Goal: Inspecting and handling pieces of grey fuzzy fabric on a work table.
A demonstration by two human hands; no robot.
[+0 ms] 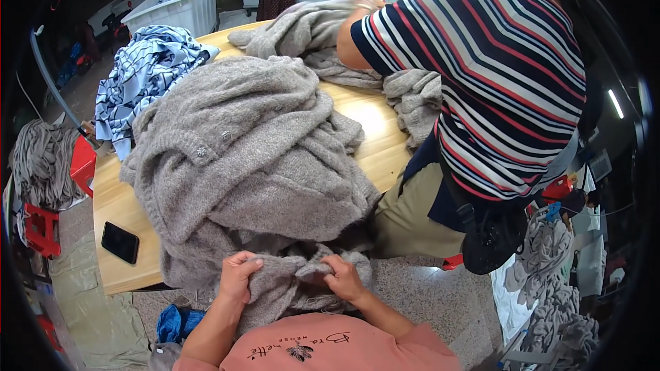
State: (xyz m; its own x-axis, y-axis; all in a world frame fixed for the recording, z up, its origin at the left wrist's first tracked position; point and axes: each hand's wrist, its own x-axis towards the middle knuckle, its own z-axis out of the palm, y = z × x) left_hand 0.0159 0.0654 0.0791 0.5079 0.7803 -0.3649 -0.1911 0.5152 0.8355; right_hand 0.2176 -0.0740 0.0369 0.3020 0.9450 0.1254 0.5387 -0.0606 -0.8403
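A grey-brown fuzzy knit garment lies across my lap at the table's near edge. My left hand pinches its edge on one side. On the other side my right hand is closed on a bunched fold of the same knit. Just beyond my hands rises a big heap of grey knit cardigans, with sparkly buttons showing on one. Part of the held garment merges with the heap, so I cannot tell where it ends.
A wooden table bears a black phone and blue patterned cloth. Close on the right sits a co-worker in a striped shirt, handling more grey knits. White bins, red stools and knit piles stand around.
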